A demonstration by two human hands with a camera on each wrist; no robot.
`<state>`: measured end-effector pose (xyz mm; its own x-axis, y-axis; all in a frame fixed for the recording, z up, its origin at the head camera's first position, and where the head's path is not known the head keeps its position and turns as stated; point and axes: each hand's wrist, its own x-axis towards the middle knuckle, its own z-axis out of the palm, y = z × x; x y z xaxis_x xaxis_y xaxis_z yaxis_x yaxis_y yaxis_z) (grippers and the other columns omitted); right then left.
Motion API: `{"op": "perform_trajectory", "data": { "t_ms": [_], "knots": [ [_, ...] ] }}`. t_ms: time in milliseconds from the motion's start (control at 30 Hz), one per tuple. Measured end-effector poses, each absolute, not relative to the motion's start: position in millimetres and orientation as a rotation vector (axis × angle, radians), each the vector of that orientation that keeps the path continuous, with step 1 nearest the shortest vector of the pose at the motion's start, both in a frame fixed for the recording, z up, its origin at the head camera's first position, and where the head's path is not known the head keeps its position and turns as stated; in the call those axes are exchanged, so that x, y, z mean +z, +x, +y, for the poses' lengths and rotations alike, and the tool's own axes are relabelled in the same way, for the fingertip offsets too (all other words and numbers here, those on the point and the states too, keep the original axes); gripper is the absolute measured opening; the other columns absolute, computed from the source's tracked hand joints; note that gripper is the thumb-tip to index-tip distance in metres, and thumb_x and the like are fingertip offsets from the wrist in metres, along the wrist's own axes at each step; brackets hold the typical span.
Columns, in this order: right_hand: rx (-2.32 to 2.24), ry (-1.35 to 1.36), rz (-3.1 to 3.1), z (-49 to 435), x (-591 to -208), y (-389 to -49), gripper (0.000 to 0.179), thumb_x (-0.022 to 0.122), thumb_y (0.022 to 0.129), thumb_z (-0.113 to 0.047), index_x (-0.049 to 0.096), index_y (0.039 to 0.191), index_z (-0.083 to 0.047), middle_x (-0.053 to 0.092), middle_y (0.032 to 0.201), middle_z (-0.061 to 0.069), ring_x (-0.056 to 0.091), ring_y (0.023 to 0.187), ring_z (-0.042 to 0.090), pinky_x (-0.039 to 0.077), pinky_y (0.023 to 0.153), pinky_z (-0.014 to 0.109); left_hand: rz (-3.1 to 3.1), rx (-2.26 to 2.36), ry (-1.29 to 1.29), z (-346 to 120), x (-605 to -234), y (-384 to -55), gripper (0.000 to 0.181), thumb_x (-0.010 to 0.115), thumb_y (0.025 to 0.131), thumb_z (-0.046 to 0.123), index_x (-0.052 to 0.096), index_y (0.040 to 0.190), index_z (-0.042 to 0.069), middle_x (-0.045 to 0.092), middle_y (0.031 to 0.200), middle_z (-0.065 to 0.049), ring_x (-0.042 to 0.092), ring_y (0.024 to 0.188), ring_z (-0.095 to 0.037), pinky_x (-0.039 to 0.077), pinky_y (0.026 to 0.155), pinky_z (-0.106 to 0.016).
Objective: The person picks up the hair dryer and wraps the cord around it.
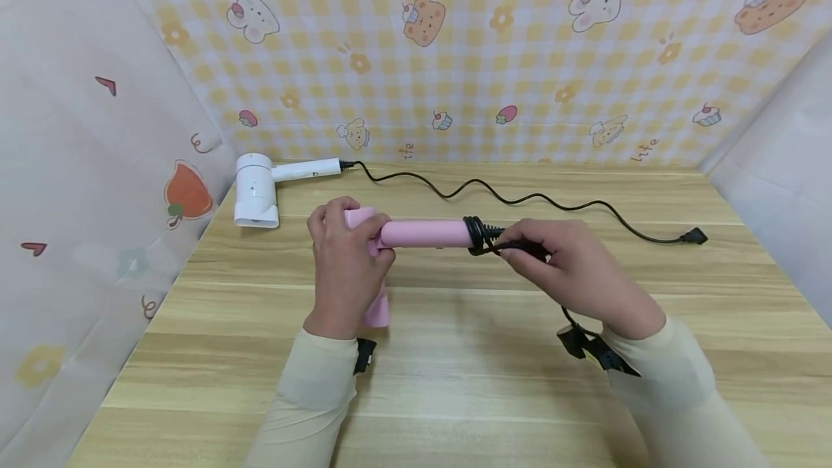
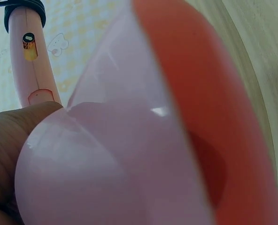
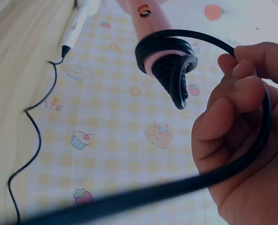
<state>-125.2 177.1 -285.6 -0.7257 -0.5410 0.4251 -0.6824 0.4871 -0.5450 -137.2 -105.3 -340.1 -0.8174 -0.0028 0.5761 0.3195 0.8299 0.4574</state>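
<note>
A pink hair dryer (image 1: 425, 233) is held above the table, its handle pointing right. My left hand (image 1: 347, 258) grips it round the head, where the handle joins; the wide pink nozzle (image 2: 115, 140) fills much of the left wrist view. Several turns of black cord (image 3: 165, 47) are wound round the handle's end. Between thumb and fingers, my right hand (image 1: 572, 266) pinches a stretch of that cord just right of the handle. From there the cord runs across the palm and down past the wrist.
A white hair dryer (image 1: 256, 190) lies at the back left of the wooden table (image 1: 455, 381). Its wavy black cord (image 1: 510, 201) stretches right to a plug (image 1: 694, 236). Behind hangs a yellow checked cloth (image 1: 468, 56); a white cloth (image 1: 78, 165) borders the left side.
</note>
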Motion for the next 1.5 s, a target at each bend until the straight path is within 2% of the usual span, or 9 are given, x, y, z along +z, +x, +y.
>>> {"op": "perform_trajectory", "data": {
  "t_ms": [233,367,633,800,867,1133,1333,1500],
  "knots": [
    [1.019,0.974,-2.476,169,-275,-136,0.02,0.071,0.088,0.0,0.073,0.095,-0.018,0.056,0.075,-0.01,0.045,0.057,0.008,0.037,0.052,0.021,-2.429,-0.744,-0.27,-102,-339,-136,0.029,0.083,0.07,0.001,0.078,0.098,0.009,0.051,0.12,-0.02,0.034,0.121,-0.046,0.033,0.098,-0.057],
    [1.059,0.914,-2.488,164,-270,-143,0.016,0.07,0.09,-0.001,0.073,0.098,-0.015,0.06,0.079,-0.008,0.049,0.061,0.01,0.041,0.055,0.021,-2.412,-0.74,-0.292,-101,-339,-136,0.029,0.083,0.07,0.0,0.078,0.097,0.008,0.051,0.119,-0.02,0.035,0.121,-0.046,0.032,0.099,-0.056],
    [1.177,0.768,-2.58,162,-271,-156,0.009,0.068,0.095,-0.015,0.073,0.102,-0.017,0.064,0.087,-0.003,0.048,0.063,0.017,0.04,0.054,0.025,-2.404,-0.772,-0.305,-100,-337,-136,0.028,0.081,0.07,-0.001,0.078,0.097,0.008,0.051,0.119,-0.019,0.034,0.122,-0.045,0.034,0.098,-0.056],
    [1.252,0.661,-2.667,163,-277,-165,0.013,0.066,0.097,-0.024,0.072,0.106,-0.017,0.068,0.099,-0.003,0.053,0.071,0.018,0.044,0.06,0.028,-2.401,-0.782,-0.313,-100,-337,-136,0.029,0.082,0.069,-0.001,0.078,0.096,0.008,0.051,0.119,-0.019,0.034,0.122,-0.045,0.034,0.098,-0.056],
    [1.286,0.637,-2.682,163,-280,-169,0.014,0.065,0.097,-0.025,0.072,0.106,-0.016,0.068,0.098,-0.002,0.055,0.074,0.018,0.044,0.062,0.028,-2.397,-0.799,-0.32,-100,-338,-135,0.03,0.082,0.068,-0.002,0.078,0.096,0.009,0.05,0.12,-0.018,0.033,0.122,-0.045,0.035,0.097,-0.056],
    [1.439,0.659,-2.707,166,-293,-180,0.016,0.064,0.098,-0.024,0.073,0.104,-0.013,0.066,0.089,0.007,0.057,0.076,0.019,0.047,0.063,0.027,-2.394,-0.855,-0.324,-99,-336,-134,0.031,0.081,0.067,-0.004,0.078,0.095,0.009,0.05,0.12,-0.017,0.032,0.122,-0.043,0.036,0.097,-0.054],
    [1.545,0.696,-2.741,167,-306,-183,0.018,0.062,0.099,-0.024,0.073,0.106,-0.012,0.07,0.096,0.005,0.059,0.078,0.018,0.05,0.067,0.025,-2.402,-0.872,-0.304,-99,-334,-132,0.031,0.081,0.068,-0.002,0.078,0.097,0.008,0.05,0.122,-0.017,0.032,0.123,-0.043,0.037,0.097,-0.054],
    [1.475,0.787,-2.725,165,-317,-181,0.017,0.063,0.097,-0.011,0.074,0.111,-0.009,0.072,0.097,0.006,0.059,0.077,0.018,0.047,0.063,0.026,-2.41,-0.878,-0.282,-99,-334,-132,0.031,0.081,0.069,-0.002,0.078,0.098,0.008,0.049,0.122,-0.016,0.032,0.123,-0.042,0.037,0.097,-0.053]
  ]
}}
